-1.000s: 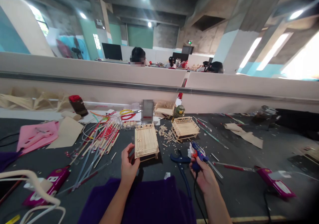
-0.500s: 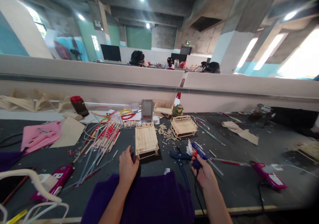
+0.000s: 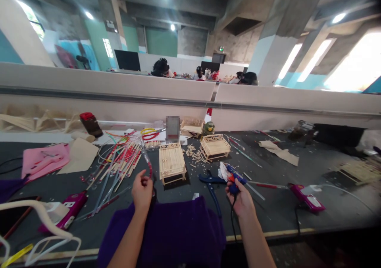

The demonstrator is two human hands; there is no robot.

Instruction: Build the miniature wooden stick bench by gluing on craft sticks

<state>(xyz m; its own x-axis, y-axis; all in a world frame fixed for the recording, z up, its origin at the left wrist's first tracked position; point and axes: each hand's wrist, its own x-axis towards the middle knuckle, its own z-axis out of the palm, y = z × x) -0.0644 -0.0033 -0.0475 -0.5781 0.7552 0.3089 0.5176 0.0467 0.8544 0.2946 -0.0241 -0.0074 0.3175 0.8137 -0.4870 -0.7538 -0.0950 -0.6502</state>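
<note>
Our left hand (image 3: 142,190) has come away from the nearest stick-built miniature bed (image 3: 172,162), and its fingers are now closed on the lower end of a narrow clear plastic sleeve (image 3: 149,167) with red showing in it. That leaves the bed standing unsupported on the black counter (image 3: 279,212), just in front of us and to the right of the sleeve, while both our hands are occupied. The right hand (image 3: 241,199) has stayed much as it was, its fingers wrapped round a blue corded glue gun (image 3: 234,187), near the crumpled white paper (image 3: 222,171).

As for containers, we see a rounded green jar (image 3: 208,128) beside the rear miniature bed (image 3: 193,126); we cannot make out what it holds. Farther left, a dark bottle (image 3: 91,126) leans under its red lid, its contents hidden. The clear jar (image 3: 302,130) at the far right is too blurred for us to tell whether anything is inside. Loose stick offcuts (image 3: 195,155) lie uncontained on the counter, between the nearest bed and the right-hand miniature bed (image 3: 216,146).
</note>
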